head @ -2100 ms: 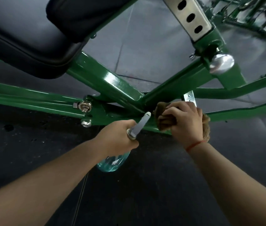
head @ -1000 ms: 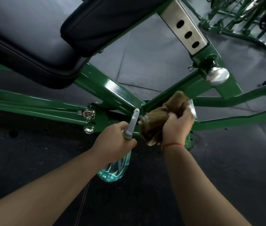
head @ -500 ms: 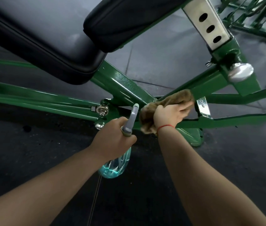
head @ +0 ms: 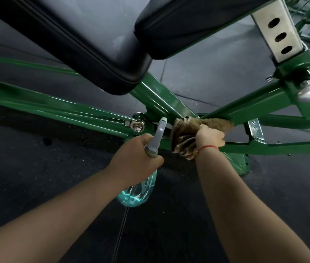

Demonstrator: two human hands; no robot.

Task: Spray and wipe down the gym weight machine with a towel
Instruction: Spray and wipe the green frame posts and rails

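Brown towel [head: 197,128] bunched against the green frame [head: 171,103] joint under the black seat pad [head: 93,44]; your right hand [head: 210,138] grips it; your left hand [head: 137,158] holds the spray bottle [head: 140,192] by its neck, grey nozzle up; dark floor [head: 36,177] below.

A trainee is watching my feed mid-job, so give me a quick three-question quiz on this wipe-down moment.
1. True or false: the left hand grips the spray bottle.
2. The right hand presses the brown towel against: A) the black pad, B) the green frame, C) the silver knob.
3. Fill in: the string around the right wrist is ___.

Key: 1 true; 2 B; 3 red.
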